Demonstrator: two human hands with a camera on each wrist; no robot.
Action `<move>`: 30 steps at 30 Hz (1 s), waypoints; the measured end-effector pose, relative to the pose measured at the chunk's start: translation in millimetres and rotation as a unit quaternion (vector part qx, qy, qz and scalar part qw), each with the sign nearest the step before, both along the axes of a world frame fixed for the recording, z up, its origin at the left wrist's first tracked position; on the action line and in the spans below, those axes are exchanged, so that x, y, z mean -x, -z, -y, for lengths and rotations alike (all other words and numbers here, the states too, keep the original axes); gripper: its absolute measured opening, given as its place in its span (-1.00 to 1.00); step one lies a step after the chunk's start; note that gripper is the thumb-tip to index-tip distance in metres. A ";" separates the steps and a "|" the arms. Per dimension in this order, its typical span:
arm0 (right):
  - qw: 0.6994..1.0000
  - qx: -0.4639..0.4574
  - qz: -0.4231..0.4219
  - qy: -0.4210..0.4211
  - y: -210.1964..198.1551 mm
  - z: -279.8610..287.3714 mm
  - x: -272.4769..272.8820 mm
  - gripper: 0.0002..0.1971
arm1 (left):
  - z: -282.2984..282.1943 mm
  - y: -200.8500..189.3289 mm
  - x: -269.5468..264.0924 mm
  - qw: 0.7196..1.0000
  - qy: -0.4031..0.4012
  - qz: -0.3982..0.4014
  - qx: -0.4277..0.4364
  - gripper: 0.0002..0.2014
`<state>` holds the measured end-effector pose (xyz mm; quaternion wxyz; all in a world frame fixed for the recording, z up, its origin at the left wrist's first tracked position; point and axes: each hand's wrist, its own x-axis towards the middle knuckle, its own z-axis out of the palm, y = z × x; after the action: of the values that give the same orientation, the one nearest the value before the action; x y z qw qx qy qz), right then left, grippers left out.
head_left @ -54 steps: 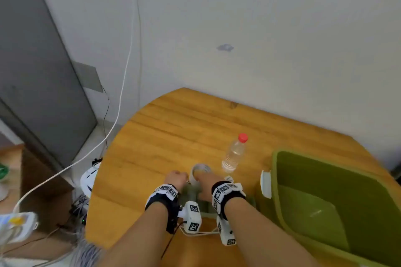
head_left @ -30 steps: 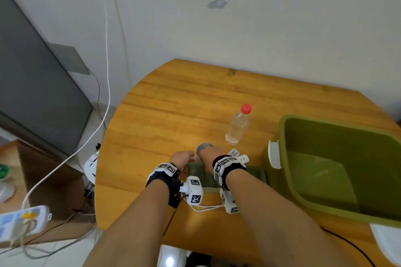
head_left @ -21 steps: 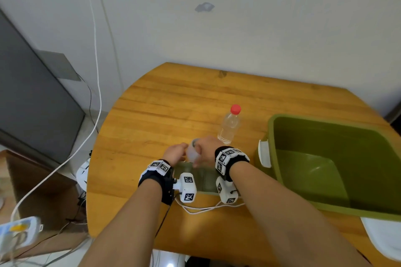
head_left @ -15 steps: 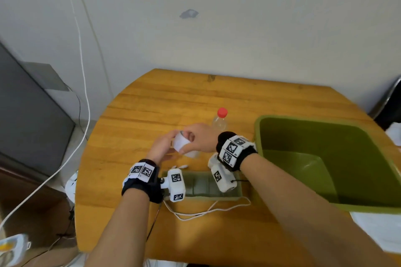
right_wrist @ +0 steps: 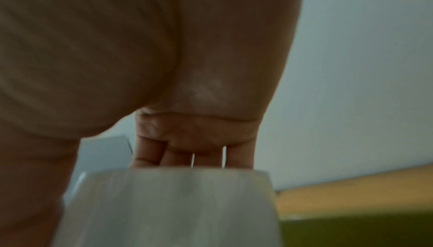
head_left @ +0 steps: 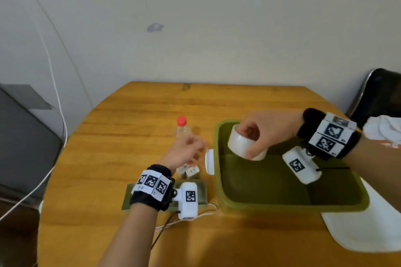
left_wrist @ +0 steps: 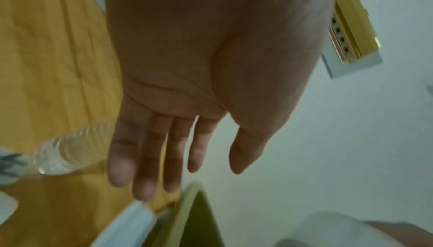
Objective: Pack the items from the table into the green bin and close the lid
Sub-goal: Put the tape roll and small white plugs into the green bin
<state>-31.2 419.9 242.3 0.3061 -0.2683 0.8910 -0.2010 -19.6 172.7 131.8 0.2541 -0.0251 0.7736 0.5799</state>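
The right hand [head_left: 258, 134] curls fingers and thumb around a white tape roll [head_left: 243, 144], held over the green bin's [head_left: 290, 204] left end. The left hand [head_left: 186, 151] hovers empty, fingers straight and slightly apart, near the red-capped bottle [head_left: 183, 129]. No writing is legible.

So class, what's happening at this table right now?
A person is packing things into a green bin. Their right hand holds a roll of clear tape over the open bin, not yet let go. The left hand hangs open and empty near a water bottle standing on the table. Two white plugs and a small green tray also wait there.
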 end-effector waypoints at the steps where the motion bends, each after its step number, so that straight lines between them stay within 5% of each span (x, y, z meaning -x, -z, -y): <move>1: 1.000 -0.020 0.012 -0.007 14.8 -10.5 1.9 -0.68 | -15.8 4.3 -0.6 0.999 0.013 -0.008 0.032 -0.61; 5: 0.994 -0.082 -0.044 -0.054 91.0 -33.0 14.9 -0.60 | -64.4 16.1 0.9 0.991 -0.012 -0.055 0.122 -0.43; 12: 0.979 -0.127 -0.113 -0.108 186.3 -11.8 33.4 -0.77 | -77.0 26.1 14.0 0.978 -0.056 -0.065 0.191 -0.52; 14: 0.976 -0.133 -0.125 -0.122 197.2 -4.2 34.2 -0.93 | -79.3 24.8 16.6 0.976 -0.067 -0.060 0.201 -0.53; 30: 0.959 -0.214 -0.135 -0.132 254.4 6.3 40.5 -0.68 | -87.8 24.6 13.0 0.966 -0.103 -0.075 0.225 -0.54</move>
<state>-71.7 413.6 -12.1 0.2570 -0.3366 0.9029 0.0742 -32.6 260.4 107.2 0.1221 -0.1172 0.8941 0.4146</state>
